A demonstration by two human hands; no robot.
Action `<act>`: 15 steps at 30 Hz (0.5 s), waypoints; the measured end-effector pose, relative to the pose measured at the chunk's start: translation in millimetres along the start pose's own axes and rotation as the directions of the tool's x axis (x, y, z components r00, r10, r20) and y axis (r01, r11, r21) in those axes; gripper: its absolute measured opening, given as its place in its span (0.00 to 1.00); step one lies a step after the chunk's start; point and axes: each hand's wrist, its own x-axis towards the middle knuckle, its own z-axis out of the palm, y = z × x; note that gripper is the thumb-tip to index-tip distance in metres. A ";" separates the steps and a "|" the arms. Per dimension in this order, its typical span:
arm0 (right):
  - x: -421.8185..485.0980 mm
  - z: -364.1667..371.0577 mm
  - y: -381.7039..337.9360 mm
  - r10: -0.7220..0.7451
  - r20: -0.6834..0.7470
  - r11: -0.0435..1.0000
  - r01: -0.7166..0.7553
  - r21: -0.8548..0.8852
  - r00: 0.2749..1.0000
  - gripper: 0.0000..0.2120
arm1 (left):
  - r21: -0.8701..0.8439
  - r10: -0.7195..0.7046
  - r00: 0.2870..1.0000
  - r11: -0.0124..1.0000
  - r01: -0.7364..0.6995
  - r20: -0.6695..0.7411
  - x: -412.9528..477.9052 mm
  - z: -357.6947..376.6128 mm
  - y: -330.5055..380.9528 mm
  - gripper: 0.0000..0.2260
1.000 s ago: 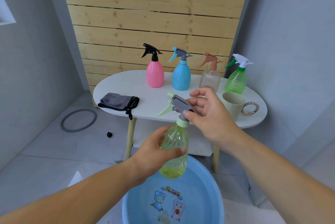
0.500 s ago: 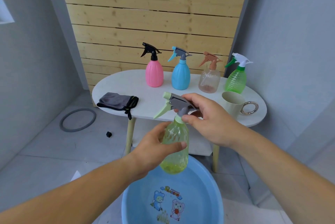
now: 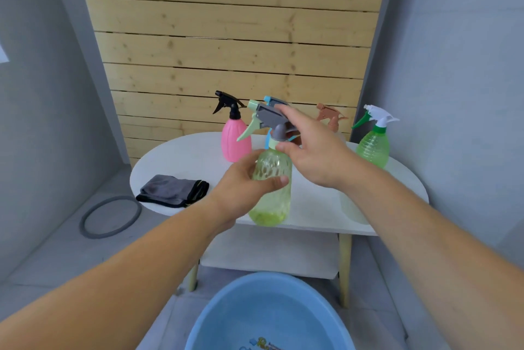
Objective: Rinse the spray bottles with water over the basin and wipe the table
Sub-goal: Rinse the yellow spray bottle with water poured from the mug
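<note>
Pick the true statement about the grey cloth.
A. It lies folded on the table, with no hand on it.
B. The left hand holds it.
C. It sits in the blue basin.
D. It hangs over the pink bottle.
A: the grey cloth lies folded on the table, while the left hand and the right hand both hold the yellow-green spray bottle.

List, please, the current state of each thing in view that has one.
Yellow-green bottle, upright in the air, a little liquid at the bottom.
Spray head, on that bottle's neck.
Left hand, grips the bottle's body.
Right hand, holds the spray head.
Pink bottle, upright on the table, top on.
Green bottle, upright on the table, top on.
Grey cloth, folded on the table.
Basin, on the floor; contents unclear.
</note>
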 end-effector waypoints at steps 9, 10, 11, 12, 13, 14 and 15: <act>39.8 20.8 50.0 0.037 -0.002 0.999 -0.037 -0.033 0.999 0.23 | -0.030 -0.003 0.997 1.000 0.000 -0.073 58.1 7.2 -41.3 0.22; 43.2 23.1 52.8 0.033 -0.003 0.998 -0.033 -0.047 0.999 0.23 | -0.035 0.007 0.997 0.999 -0.010 -0.082 61.4 8.2 -43.8 0.22; 47.7 26.2 56.8 0.028 -0.005 0.997 -0.029 -0.068 1.000 0.24 | -0.039 0.016 0.995 0.999 -0.019 -0.094 65.1 8.9 -46.6 0.22; 50.7 27.5 59.2 0.019 -0.010 0.995 -0.020 -0.094 1.000 0.25 | -0.034 0.026 0.994 0.999 -0.030 -0.105 67.2 10.0 -47.8 0.22; 53.4 29.3 61.1 0.010 -0.016 0.993 -0.012 -0.121 1.000 0.26 | -0.021 0.034 0.993 0.999 -0.037 -0.115 69.0 10.2 -49.5 0.23; 55.7 31.0 62.3 0.006 -0.018 0.990 -0.008 -0.138 1.000 0.27 | -0.008 0.034 0.992 0.999 -0.036 -0.123 70.2 9.9 -51.2 0.24; 56.9 32.7 63.0 0.003 -0.013 0.991 -0.005 -0.134 1.000 0.27 | -0.001 0.034 0.991 0.999 -0.035 -0.130 71.1 9.5 -53.2 0.24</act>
